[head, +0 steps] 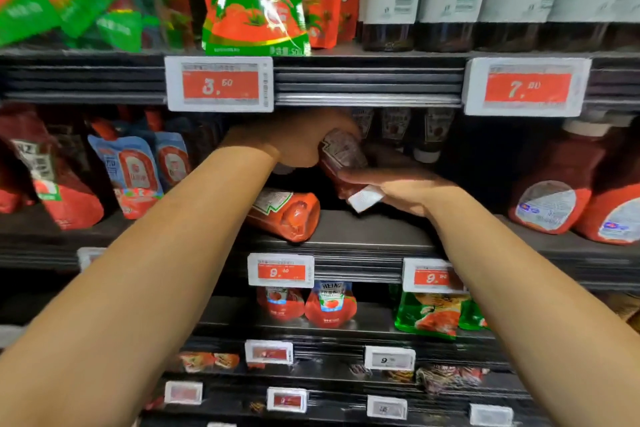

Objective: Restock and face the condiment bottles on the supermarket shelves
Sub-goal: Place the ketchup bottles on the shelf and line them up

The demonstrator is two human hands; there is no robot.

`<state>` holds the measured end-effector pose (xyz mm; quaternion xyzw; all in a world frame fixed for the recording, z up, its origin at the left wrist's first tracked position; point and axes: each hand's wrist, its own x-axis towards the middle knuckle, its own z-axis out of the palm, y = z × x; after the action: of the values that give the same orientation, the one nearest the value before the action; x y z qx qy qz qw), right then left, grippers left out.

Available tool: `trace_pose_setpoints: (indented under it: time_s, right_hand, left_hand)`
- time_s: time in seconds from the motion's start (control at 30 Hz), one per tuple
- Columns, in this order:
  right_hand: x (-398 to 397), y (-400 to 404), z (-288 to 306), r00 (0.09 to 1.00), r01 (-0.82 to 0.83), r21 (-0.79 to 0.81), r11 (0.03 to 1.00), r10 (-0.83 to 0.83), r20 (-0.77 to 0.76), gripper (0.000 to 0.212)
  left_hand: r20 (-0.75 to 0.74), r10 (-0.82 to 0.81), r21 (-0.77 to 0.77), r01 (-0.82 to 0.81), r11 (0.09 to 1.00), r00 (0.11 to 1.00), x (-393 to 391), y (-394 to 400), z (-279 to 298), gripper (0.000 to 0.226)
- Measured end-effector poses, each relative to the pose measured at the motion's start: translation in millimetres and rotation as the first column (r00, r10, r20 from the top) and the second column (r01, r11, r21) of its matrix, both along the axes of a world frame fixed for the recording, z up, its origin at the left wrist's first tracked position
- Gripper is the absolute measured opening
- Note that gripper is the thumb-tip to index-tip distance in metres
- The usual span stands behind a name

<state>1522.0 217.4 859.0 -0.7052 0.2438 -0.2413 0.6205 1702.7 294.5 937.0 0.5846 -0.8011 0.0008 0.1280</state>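
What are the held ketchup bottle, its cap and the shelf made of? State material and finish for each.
Ketchup bottle: looks like clear, glossy plastic, since the red sauce shows through around a paper-like label. Both the left hand and the right hand grip it.
White cap: apparently matte moulded plastic, with fine ribbing.
Shelf: probably dark painted metal, with a dull satin sheen.

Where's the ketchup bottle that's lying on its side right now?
The fallen ketchup bottle lies at the centre of the head view, on the middle shelf, just below the left hand and above the 9.40 price tag.
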Motion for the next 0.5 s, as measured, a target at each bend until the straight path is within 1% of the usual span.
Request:
trace_pose_setpoints:
  time_s: [0.07,0.1,0.13,0.17,0.2,0.23,0.27,0.33,0.4,0.43,0.5]
  right_hand:
    - [6,-6,1,1.000,-0.006,-0.048,0.999,0.007,0.017,0.055]
    - [9,-8,1,0.999,-0.019,-0.077,0.997,0.021,0.029,0.058]
    - [14,-8,2,0.999,-0.019,-0.113,0.993,0.024,0.046,0.062]
    - [18,-10,2,0.998,-0.001,-0.154,0.988,0.012,0.068,0.065]
    - [22,-10,2,0.996,0.025,-0.192,0.981,-0.007,0.092,0.064]
    - [26,-12,2,0.994,0.048,-0.224,0.973,-0.025,0.105,0.061]
    - [29,-14,1,0.993,0.068,-0.249,0.966,-0.043,0.106,0.058]
    - [33,-18,-2,0.991,0.122,-0.298,0.947,-0.102,0.081,0.058]
    - [36,-21,-5,0.985,0.172,-0.358,0.918,-0.162,0.058,0.059]
    - [37,-21,-6,0.983,0.185,-0.375,0.909,-0.175,0.059,0.058]
    - [40,-21,-10,0.981,0.196,-0.401,0.895,-0.182,0.073,0.054]
  left_hand:
    - [-0.044,-0.100,-0.216,0.088,0.972,0.994,1,-5,-5,0.053]
    - [-0.082,-0.094,-0.307,0.064,0.950,0.992,2,-7,-10,0.049]
    - [-0.142,-0.017,-0.328,-0.031,0.944,0.990,3,-8,-12,0.046]
    - [-0.230,0.101,-0.286,-0.167,0.943,0.968,2,-8,-13,0.047]
    - [-0.286,0.222,-0.211,-0.287,0.934,0.932,4,-11,-13,0.049]
    - [-0.312,0.326,-0.124,-0.379,0.917,0.892,8,-15,-16,0.050]
    - [-0.332,0.373,-0.073,-0.418,0.906,0.866,10,-19,-17,0.050]
    - [-0.406,0.360,-0.035,-0.408,0.912,0.840,10,-22,-18,0.044]
    - [-0.530,0.311,-0.010,-0.373,0.928,0.789,10,-23,-23,0.029]
    - [-0.609,0.287,0.005,-0.357,0.934,0.740,11,-23,-27,0.022]
    - [-0.779,0.261,0.066,-0.339,0.939,0.571,12,-23,-33,0.010]
